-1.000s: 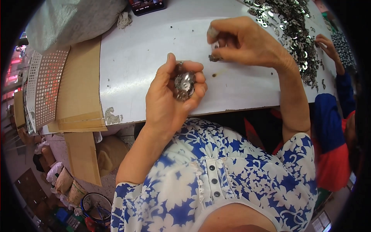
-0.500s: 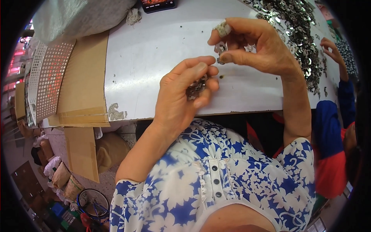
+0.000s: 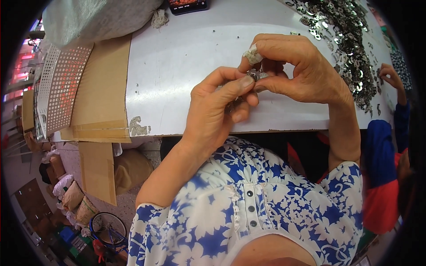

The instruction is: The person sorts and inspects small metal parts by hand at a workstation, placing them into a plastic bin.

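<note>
Above the white table my two hands meet at the fingertips. My left hand (image 3: 219, 99) is curled around several small shiny metal pieces, partly hidden by its fingers. Thumb and index finger of my right hand (image 3: 295, 66) pinch small metal pieces (image 3: 254, 74) right at the left fingertips. A whitish wrap (image 3: 253, 55) covers the tip of the right index finger. To the right lies a big spread heap of the same kind of small silvery metal pieces (image 3: 350, 48). Their exact kind is too small to make out.
A white sack (image 3: 97, 20) and a phone (image 3: 188, 6) occupy the far side of the white table (image 3: 164, 97). Cardboard (image 3: 102, 84) and a perforated white panel (image 3: 66, 84) line its left end. Another person's hand (image 3: 390, 75) is beyond the heap at right.
My hands have come together; the right one has lowered to the left fingertips, bringing its metal pieces against them. The view has shifted slightly.
</note>
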A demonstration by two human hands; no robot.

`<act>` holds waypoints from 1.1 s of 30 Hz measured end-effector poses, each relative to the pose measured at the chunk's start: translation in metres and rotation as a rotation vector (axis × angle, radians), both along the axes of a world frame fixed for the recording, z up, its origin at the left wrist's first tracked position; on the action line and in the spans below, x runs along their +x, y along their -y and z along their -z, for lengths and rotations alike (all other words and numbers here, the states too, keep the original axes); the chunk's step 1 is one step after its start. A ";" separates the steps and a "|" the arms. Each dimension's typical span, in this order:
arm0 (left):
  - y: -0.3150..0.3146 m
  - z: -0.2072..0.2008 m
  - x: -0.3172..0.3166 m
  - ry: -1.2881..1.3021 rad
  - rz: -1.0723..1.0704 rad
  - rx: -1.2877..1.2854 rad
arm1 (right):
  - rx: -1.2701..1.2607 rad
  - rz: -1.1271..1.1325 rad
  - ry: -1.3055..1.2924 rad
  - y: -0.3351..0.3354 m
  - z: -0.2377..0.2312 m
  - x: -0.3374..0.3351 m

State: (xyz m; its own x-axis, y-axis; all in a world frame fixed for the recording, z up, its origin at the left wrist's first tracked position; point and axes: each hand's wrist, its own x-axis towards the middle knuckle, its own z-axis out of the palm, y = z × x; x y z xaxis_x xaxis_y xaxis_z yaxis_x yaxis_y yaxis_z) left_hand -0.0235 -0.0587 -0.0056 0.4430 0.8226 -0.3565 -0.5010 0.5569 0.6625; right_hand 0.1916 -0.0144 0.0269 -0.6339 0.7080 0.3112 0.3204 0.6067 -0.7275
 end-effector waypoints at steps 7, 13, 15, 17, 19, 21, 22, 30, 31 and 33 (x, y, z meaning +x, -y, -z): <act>-0.003 0.007 -0.007 0.194 0.012 -0.050 | -0.032 0.109 -0.060 0.001 0.008 -0.002; -0.006 0.013 -0.012 0.407 -0.002 -0.164 | -0.328 0.105 -0.140 -0.002 0.002 -0.003; -0.006 0.015 -0.014 0.450 0.004 -0.158 | -0.471 0.082 -0.159 0.000 0.000 -0.008; -0.006 0.016 -0.014 0.442 0.002 -0.162 | -0.489 0.052 -0.214 0.002 0.007 -0.013; -0.006 0.017 -0.014 0.456 0.004 -0.162 | -0.487 0.087 -0.207 0.005 0.007 -0.014; -0.006 0.017 -0.014 0.468 0.003 -0.165 | -0.402 0.105 -0.178 0.004 0.008 -0.012; -0.006 0.017 -0.013 0.464 0.005 -0.170 | -0.403 0.101 -0.178 0.002 0.009 -0.010; -0.013 0.016 -0.018 0.553 0.045 -0.209 | 0.682 0.046 0.146 0.004 0.001 -0.017; -0.013 0.015 -0.019 0.548 0.046 -0.212 | 0.744 0.046 0.195 0.008 -0.002 -0.021; -0.014 0.013 -0.020 0.540 0.052 -0.199 | 0.776 0.031 0.207 0.011 -0.004 -0.023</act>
